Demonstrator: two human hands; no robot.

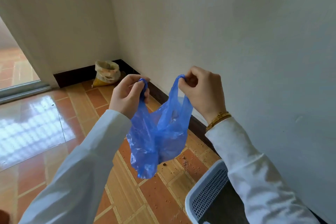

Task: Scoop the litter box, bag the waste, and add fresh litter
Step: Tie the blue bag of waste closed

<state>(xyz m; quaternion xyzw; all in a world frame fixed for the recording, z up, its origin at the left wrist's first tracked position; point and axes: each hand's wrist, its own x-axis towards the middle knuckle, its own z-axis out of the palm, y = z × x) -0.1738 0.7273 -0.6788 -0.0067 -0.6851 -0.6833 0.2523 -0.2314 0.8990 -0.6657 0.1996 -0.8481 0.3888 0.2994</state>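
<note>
Both handles of the thin blue plastic bag (156,132) were pinched, one by the left hand (127,94), one by the right hand (201,91). It was held apart above the tiled floor (127,196), probably for knotting the waste inside.

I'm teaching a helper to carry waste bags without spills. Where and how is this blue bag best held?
By its two handle loops, from above. The blue bag hangs with its weight sagging at the bottom and the loops at the top, so gripping there keeps the mouth upward. The left hand and the right hand each grip one loop, holding it above the floor.
</note>
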